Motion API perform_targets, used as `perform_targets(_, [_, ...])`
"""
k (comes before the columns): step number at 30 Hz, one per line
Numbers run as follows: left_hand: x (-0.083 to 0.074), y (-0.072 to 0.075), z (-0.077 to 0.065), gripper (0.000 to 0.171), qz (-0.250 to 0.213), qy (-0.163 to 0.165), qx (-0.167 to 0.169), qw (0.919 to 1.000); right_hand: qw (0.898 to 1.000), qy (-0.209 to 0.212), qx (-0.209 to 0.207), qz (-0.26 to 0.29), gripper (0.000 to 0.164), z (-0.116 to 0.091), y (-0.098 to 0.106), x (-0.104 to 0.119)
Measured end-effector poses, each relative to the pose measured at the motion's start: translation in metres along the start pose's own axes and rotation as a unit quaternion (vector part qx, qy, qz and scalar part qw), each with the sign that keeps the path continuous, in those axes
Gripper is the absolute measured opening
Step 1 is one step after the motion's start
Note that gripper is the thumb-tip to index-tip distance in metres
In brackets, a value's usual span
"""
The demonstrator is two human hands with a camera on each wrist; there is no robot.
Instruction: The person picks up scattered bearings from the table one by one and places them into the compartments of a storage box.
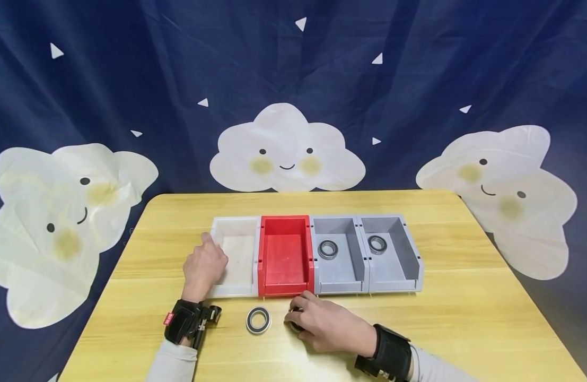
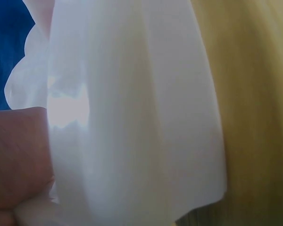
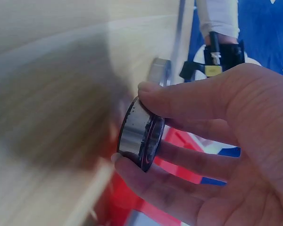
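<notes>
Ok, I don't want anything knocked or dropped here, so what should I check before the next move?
1. Right grip on the held bearing: ok, thumb and fingers pinch it.
2. Held bearing off the table: cannot tell, the views don't settle whether it touches.
3. Held bearing inside a bin: not ok, it is in front of the red bin.
4. Loose bearing apart from the right grip: ok, table shows between them.
5. Left grip at the white bin: ok, it seems to hold the left wall.
6. Bins lined up: ok, white bin, red bin, left gray bin and right gray bin stand side by side.
</notes>
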State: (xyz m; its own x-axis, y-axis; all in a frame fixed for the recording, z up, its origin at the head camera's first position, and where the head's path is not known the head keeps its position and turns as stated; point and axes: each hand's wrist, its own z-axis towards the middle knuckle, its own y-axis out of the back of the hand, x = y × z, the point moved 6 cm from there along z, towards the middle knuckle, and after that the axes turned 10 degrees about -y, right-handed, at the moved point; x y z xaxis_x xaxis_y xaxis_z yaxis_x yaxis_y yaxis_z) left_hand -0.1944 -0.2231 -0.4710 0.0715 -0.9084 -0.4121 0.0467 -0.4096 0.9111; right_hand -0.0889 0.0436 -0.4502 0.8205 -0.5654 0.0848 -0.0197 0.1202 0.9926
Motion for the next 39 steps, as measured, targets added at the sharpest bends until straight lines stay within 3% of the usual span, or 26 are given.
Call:
perform_targets(16, [0.003, -0.001, -0.001, 0.032, -0.001, 0.008, 0.005, 1.0, 1.0, -0.028, -0.008, 0.011, 0.036, 0.011, 0.044, -0.005])
perform_targets(32, [0.003, -0.003, 0.001, 0.031, -0.008, 0.01, 0.02, 0.9997, 0.999, -0.024, -0.044, -0.015, 0.032, 0.04, 0.097, -0.03])
perform_targets(39, [0.0, 0.0, 0.002, 0.031, -0.008, 0.007, 0.018, 0.9998, 0.998, -0.025, -0.058, 0.014, 0.037, 0.047, 0.114, -0.039])
